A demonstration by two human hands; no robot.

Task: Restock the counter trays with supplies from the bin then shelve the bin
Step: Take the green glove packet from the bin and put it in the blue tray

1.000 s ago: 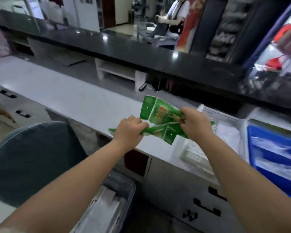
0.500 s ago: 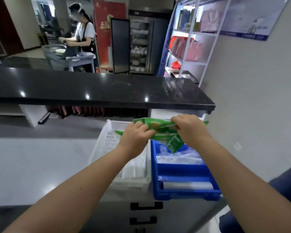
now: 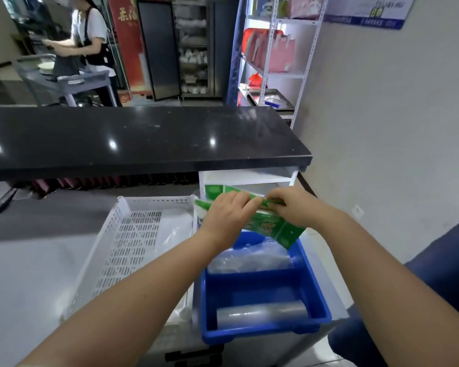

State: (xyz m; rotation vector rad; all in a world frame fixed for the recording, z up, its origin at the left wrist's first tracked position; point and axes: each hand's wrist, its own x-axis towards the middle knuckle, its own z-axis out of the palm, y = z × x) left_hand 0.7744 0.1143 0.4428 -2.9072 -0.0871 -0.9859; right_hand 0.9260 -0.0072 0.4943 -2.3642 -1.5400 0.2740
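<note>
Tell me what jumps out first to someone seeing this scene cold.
Two hands, left and right, grip a bright green packet over the far end of a blue tray. That tray holds clear plastic bags at the back and a clear roll at the front. Beside it on the left sits a white perforated tray, under a glossy black counter.

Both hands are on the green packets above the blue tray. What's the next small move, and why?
Probably lower the green printed plastic packets into the far compartment of the blue plastic tray. The left hand and right hand both pinch them right above that section, which already holds crumpled clear plastic bags; the near compartment holds a clear plastic roll.
</note>
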